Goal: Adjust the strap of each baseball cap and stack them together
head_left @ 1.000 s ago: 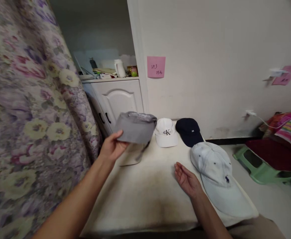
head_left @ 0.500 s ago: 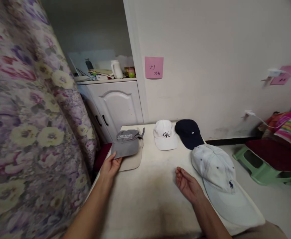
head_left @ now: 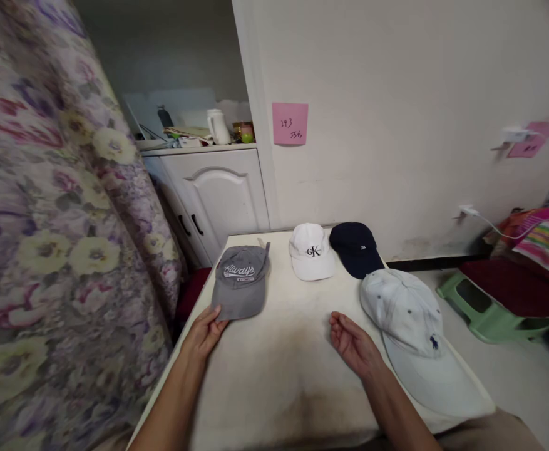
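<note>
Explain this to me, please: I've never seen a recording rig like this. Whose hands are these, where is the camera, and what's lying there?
There is no robot here: these are a person's bare hands, seen by a camera worn on that person's head, looking forward and down. On a pale-covered table lie four caps: a gray cap on the left, a white cap and a navy cap near the wall, and a pale cap on the right. The left hand grips the gray cap's brim. The right hand is empty, its fingers loosely curled.
</note>
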`<state>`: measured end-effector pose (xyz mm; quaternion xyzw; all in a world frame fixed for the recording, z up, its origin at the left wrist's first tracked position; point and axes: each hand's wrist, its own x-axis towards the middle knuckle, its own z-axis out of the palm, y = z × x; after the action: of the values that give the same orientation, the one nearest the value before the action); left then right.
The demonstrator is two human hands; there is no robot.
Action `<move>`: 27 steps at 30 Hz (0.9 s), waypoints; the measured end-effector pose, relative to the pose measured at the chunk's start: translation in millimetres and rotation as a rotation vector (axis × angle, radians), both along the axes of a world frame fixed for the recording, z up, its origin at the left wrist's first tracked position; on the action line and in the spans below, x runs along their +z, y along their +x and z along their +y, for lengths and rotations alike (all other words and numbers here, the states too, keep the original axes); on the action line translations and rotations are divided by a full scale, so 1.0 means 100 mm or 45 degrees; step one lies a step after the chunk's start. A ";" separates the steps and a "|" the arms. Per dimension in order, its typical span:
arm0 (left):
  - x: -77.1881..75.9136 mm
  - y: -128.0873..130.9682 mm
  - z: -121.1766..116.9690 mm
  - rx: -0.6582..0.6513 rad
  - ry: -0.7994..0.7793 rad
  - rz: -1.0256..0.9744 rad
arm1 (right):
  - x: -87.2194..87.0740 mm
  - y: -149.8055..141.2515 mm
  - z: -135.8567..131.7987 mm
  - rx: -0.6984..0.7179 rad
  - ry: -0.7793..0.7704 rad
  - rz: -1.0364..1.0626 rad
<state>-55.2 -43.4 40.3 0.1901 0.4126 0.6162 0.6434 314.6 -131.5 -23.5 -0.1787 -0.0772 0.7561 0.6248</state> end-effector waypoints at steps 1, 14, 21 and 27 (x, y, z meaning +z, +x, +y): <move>0.00 -0.01 -0.01 0.016 -0.018 0.016 | 0.00 0.00 0.00 -0.001 0.002 -0.006; -0.06 0.07 0.14 0.294 -0.155 0.093 | 0.04 -0.03 -0.01 -0.015 -0.003 -0.049; -0.09 -0.04 -0.04 0.160 -0.212 0.217 | 0.08 -0.03 -0.02 -0.014 -0.001 -0.042; 0.01 -0.03 -0.09 0.072 -0.214 0.342 | 0.10 -0.04 -0.02 -0.014 -0.008 -0.062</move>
<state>-58.1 -51.9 41.4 0.2046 0.5501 0.5664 0.5786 310.9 -134.0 -13.9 -0.1993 -0.0891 0.7485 0.6262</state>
